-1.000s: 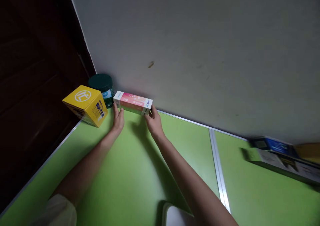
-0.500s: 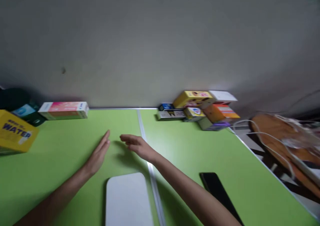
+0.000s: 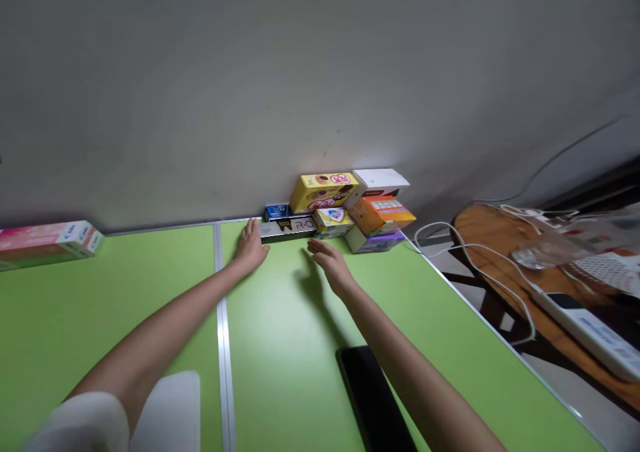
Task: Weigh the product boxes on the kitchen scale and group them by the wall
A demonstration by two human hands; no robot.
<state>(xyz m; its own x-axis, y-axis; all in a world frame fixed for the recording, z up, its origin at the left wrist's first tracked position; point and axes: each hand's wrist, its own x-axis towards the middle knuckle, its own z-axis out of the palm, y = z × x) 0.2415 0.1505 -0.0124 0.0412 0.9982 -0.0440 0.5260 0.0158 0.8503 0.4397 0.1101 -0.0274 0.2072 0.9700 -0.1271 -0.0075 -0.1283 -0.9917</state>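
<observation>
My left hand point(image 3: 251, 249) is at the left end of a long silver-and-black box point(image 3: 286, 229), its fingers stretched out and its thumb apart. Whether it touches the box I cannot tell. My right hand point(image 3: 331, 265) hovers over the green table near the box's right end, fingers extended and holding nothing. Behind the long box lies a small blue box point(image 3: 277, 213). Right beside it sits a small yellow-and-white box point(image 3: 332, 222). A larger yellow box point(image 3: 325, 193) stands behind these, near the wall.
At the right of the group, an orange box point(image 3: 383, 215) rests on a purple one point(image 3: 377, 241), with a white box point(image 3: 380, 179) behind. A black phone point(image 3: 373, 399) lies under my right forearm. A pink-and-white box point(image 3: 50, 243) stands far left. White cables point(image 3: 493, 272) hang off the table's right side.
The view has turned to the right. Both hands have moved forward and right from the table's middle to the boxes by the wall, and are farther apart.
</observation>
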